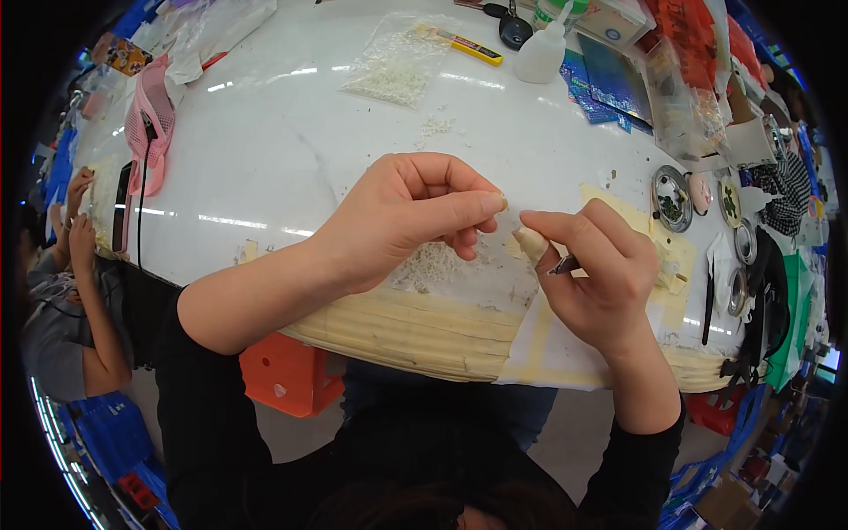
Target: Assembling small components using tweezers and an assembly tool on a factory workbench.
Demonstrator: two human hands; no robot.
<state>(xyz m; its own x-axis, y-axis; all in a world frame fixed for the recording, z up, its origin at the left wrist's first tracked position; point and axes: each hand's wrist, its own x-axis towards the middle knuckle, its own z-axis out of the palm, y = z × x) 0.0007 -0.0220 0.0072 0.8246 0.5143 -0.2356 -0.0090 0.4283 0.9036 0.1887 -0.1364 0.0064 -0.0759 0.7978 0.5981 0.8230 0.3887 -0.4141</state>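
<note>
Both my hands are raised over the near edge of the white table [291,132]. The thumb and index finger of my left hand [411,208] are pinched together; anything between the tips is too small to make out. Just to its right, my right hand [601,265] is curled around a slim metal tool [564,264], of which only a short piece shows. A cream-coloured wrap [531,244] covers its thumb tip. The fingertips of the two hands are a small gap apart. Beneath them lies a scatter of tiny white pieces [433,268], partly hidden by my left hand.
Farther back lie a clear bag of white pieces [393,75], a yellow utility knife [477,49], a car key [515,31] and a white squeeze bottle [541,55]. Small round dishes [673,199] stand at right. A pink mesh item [150,128] and another person's hands [81,216] are at left.
</note>
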